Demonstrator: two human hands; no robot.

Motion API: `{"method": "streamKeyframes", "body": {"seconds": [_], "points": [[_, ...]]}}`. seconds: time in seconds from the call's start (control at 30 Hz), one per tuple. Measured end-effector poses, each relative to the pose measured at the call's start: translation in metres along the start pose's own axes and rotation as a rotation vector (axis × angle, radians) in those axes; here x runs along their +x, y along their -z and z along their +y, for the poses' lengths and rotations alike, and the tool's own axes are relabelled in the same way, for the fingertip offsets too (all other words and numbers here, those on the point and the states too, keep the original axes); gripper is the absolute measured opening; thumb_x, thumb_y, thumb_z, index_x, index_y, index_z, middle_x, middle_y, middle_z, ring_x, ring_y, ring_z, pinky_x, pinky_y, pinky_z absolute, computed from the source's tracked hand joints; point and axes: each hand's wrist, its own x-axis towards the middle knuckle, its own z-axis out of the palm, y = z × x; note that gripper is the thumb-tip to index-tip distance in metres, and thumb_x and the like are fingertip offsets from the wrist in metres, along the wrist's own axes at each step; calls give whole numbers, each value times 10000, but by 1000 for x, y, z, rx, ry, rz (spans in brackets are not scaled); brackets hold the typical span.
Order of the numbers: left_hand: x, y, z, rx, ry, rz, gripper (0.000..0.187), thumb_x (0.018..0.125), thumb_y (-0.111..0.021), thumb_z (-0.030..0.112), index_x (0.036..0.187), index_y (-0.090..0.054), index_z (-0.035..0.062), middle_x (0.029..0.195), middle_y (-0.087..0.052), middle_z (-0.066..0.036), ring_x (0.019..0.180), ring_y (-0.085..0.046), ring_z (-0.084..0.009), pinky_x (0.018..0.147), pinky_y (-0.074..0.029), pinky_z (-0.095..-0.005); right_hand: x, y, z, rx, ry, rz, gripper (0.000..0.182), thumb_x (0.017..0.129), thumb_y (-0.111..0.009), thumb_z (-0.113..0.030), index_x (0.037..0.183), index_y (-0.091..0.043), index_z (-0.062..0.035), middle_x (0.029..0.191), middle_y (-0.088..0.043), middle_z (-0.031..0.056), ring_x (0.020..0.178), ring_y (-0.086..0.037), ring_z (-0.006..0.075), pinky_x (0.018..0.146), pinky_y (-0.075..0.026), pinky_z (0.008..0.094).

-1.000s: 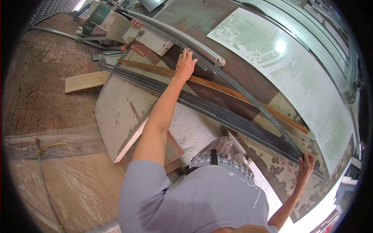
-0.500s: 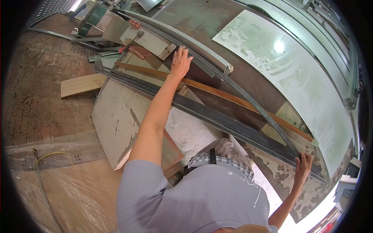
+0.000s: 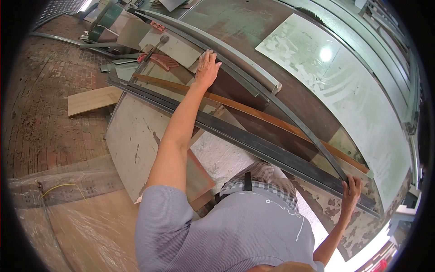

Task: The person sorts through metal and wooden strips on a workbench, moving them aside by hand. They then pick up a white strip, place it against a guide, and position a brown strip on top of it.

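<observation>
A long, thin dark metal bar [image 3: 297, 121] slants across the view from upper left to lower right. My left hand [image 3: 207, 68] reaches far forward, its fingers curled over the bar's upper stretch. At the bar's lower right end, my right hand [image 3: 351, 190] grips it with bent fingers. That end lies against a bundle of dark metal profiles [image 3: 253, 141] running across in front of my body. Between bar and profiles lies a long brown wooden strip [image 3: 253, 111]. A pale grey channel [image 3: 240, 56] runs just beyond the bar.
A whitish smeared sheet [image 3: 335, 86] lies on the far right of the brown work surface [image 3: 226, 22]. Scraps, a brush-like tool [image 3: 158, 44] and a red ridged piece [image 3: 165, 61] sit at upper left. A wooden board [image 3: 93, 100] juts over the brick floor [image 3: 50, 104]. Plastic-wrapped panels [image 3: 86, 222] are at lower left.
My left hand has shifted slightly left and down in view, still on the bar. My right hand has moved a little left at the bar's end. The view has shifted slightly.
</observation>
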Motion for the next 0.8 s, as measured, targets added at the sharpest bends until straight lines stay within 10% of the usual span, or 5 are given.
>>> {"method": "streamKeyframes", "body": {"seconds": [0.8], "points": [[25,8,-39,87,185,-151,429,883,-514,197,1238,-370,3,1357,-337,-205,1306,-270,-367,1052,-218,-544,43,-34,-70,96,-20,-21,335,677,-691,9,998,-611,-44,876,-490,96,840,-517,257,728,-424,364]]}}
